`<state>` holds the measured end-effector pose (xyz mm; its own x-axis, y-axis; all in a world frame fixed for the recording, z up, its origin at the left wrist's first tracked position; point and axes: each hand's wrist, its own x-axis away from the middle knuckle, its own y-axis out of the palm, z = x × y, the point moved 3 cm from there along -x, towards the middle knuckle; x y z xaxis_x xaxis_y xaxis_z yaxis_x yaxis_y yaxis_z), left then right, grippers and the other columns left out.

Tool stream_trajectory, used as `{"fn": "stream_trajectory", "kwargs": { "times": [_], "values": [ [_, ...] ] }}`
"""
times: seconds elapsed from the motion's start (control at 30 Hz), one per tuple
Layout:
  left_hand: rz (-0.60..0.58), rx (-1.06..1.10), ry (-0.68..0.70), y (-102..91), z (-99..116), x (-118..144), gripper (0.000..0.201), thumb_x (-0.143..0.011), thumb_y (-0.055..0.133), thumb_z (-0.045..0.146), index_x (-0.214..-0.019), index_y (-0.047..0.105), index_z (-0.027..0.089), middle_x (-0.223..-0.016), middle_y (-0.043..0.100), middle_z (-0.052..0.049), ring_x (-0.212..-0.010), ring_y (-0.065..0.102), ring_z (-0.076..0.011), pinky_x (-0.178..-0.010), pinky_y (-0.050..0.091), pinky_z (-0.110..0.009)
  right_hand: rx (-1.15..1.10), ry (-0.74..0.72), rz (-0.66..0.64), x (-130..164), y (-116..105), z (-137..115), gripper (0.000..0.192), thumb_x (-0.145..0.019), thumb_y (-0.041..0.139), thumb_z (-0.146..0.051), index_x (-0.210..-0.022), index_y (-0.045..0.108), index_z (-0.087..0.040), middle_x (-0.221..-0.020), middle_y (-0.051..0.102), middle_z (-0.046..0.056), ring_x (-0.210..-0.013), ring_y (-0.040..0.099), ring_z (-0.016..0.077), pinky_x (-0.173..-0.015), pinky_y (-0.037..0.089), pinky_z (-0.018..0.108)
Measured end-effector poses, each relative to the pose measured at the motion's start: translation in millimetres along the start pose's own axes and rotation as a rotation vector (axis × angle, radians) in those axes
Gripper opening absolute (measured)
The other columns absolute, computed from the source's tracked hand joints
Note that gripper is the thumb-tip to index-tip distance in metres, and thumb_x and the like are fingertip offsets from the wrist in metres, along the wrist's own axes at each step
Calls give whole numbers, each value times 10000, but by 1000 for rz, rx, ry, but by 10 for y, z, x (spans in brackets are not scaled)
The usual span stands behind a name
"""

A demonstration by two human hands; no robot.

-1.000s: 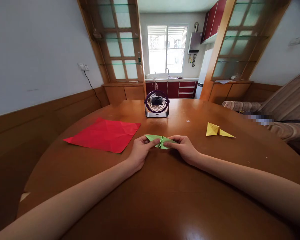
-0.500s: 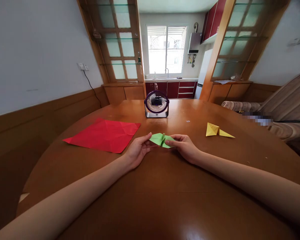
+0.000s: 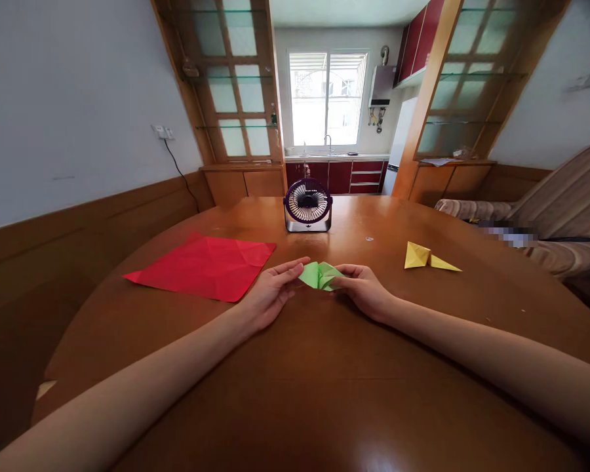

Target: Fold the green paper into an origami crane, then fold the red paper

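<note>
A small piece of folded green paper (image 3: 317, 275) is held just above the brown table, between my two hands. My left hand (image 3: 271, 292) pinches its left end with thumb and fingers. On the other side, my right hand (image 3: 364, 288) grips the right end, the thumb in front and the fingers partly hidden behind. A crease or fold runs down the middle of the paper. To the left lies a creased sheet of red paper (image 3: 206, 265), flat on the table. A folded yellow paper piece (image 3: 417, 255) with a pointed tail rests off to the right.
A small purple desk fan (image 3: 308, 202) stands on the round wooden table (image 3: 295, 406) beyond my hands. A striped sofa (image 3: 570, 203) is at the right, a wall with a plugged-in cord (image 3: 179, 164) at the left. Kitchen cabinets and a window are behind.
The green paper's upright middle flap no longer stands up, and its shape looks more compact. My left hand has shifted slightly, its fingers stretching further over the left end. My right hand barely moved.
</note>
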<state>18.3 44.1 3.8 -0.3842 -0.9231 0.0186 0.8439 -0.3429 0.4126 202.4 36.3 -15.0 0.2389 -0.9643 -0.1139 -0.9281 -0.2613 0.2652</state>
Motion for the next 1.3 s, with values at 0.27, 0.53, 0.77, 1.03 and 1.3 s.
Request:
{"fn": "stream_trajectory", "kwargs": {
  "times": [0.27,0.53,0.77,1.03,1.3],
  "values": [
    [-33,69,-27,-37,90,-37,242,-878,561,166,-1063,716,142,-1017,732,-107,-907,698,-181,-858,549,-290,-50,51,-88,8,24,-70,239,-637,835,-341,-756,735,-160,-780,684,25,-681,589,124,-686,474,286],
    [143,110,18,-94,153,-65,200,-849,563,76,-987,695,134,-826,732,-64,-686,692,-129,-663,573,-221,21,137,-244,-12,5,-106,288,-726,784,-394,-790,691,-129,-706,647,16,-607,563,103,-607,425,248],
    [135,76,16,-77,139,-54,198,-844,559,69,-997,677,112,-811,723,-78,-671,690,-135,-640,572,-221,85,195,-425,6,-35,-123,277,-764,763,-373,-739,678,-111,-692,674,27,-579,569,83,-558,396,209],
    [180,2,-52,-159,88,-89,195,-886,507,85,-1047,616,93,-785,713,-106,-617,698,-186,-653,600,-332,0,94,-332,-8,-100,-79,328,-711,804,-414,-650,680,-116,-600,639,8,-558,534,83,-584,392,232],
    [237,134,21,-172,119,-107,187,-889,482,49,-995,633,81,-772,711,-89,-623,699,-161,-603,597,-266,-48,99,-285,-29,-107,-95,379,-704,801,-437,-585,609,-134,-523,582,-22,-466,480,66,-507,324,224]
  ]
}}
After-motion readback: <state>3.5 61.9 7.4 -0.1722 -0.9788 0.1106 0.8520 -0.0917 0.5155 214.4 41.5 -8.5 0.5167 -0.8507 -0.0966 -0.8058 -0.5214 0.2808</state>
